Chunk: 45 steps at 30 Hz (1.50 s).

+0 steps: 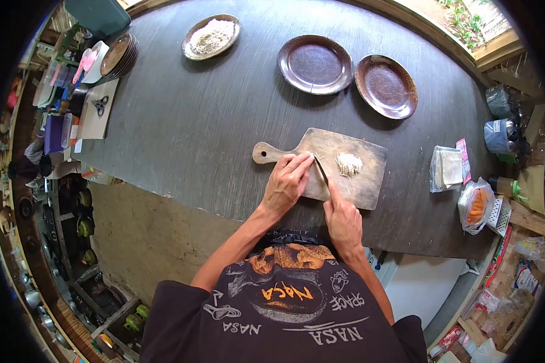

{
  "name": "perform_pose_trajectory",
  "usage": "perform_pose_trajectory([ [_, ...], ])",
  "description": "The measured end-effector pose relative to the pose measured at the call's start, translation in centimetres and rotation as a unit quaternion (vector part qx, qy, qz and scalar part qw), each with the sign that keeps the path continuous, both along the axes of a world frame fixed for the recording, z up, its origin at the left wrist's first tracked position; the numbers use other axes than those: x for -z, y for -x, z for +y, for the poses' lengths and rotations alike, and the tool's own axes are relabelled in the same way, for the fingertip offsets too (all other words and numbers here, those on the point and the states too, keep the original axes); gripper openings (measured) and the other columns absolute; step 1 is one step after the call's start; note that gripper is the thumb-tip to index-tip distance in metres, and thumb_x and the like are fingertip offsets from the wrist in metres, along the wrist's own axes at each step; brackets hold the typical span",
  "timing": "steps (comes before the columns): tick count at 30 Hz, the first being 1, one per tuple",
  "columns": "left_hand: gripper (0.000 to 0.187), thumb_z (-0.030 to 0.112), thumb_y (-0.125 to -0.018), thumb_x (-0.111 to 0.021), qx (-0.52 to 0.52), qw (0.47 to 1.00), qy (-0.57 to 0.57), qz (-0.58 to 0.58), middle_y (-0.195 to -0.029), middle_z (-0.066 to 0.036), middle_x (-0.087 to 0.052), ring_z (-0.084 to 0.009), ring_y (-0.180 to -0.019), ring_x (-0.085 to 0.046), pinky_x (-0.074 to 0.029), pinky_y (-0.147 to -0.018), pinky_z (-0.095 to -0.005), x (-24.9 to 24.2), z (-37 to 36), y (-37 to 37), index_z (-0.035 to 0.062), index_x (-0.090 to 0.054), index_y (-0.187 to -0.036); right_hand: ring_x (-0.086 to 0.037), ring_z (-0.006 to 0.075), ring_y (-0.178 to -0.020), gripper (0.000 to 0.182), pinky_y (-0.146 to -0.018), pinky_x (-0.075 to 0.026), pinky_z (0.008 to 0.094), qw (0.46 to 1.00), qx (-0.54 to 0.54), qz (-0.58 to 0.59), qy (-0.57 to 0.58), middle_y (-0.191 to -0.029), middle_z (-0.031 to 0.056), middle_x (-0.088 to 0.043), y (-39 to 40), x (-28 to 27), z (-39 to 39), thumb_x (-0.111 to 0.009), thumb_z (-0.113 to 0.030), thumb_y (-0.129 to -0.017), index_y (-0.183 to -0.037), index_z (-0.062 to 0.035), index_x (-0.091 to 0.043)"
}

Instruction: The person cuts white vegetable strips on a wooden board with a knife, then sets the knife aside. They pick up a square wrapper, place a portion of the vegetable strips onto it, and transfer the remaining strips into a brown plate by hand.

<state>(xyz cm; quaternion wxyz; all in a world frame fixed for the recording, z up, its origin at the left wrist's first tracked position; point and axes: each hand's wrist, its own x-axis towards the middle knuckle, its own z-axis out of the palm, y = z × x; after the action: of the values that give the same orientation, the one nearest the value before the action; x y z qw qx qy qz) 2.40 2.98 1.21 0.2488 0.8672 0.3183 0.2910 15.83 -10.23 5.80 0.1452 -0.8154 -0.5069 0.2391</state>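
A wooden cutting board (367, 195) lies on the dark table, its handle with a hole pointing left. My right hand (344, 222) is closed on a knife (322, 170), whose blade stands against the fingertips of my left hand (288, 181). The left fingers are bent and pressed together on the board, covering whatever they hold. Just beyond the blade lie a few thin pale shreds. A small heap of white, thinly cut strips (349, 164) sits on the right half of the board.
Two brown plates (315, 63) (386, 86) stand beyond the board. A plate of white shreds (213, 37) is at the far left. Stacked plates (120, 55) stand at the left edge. Plastic packets (447, 168) and a bag of carrots (476, 206) lie on the right.
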Motion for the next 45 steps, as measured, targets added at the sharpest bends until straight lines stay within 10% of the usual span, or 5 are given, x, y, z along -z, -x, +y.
perform_pose_trajectory([
  [45,0.040,0.002,-0.088,-0.071,0.008,0.999,-0.032,0.013,-0.134,-0.012,-0.070,-0.0281,-0.114,-0.062,-0.051,-0.105,-0.0375,0.6,-0.4,0.6,-0.0049,-0.069,-0.128,-0.070,0.0431,-0.067,0.061,-0.066,-0.056,0.0550,0.997,-0.002,0.036,-0.062,-0.077,0.0244,-0.069,-0.2,1.2,-1.6,-0.060,-0.014,-0.099,-0.159,-0.0182,-0.045],
])
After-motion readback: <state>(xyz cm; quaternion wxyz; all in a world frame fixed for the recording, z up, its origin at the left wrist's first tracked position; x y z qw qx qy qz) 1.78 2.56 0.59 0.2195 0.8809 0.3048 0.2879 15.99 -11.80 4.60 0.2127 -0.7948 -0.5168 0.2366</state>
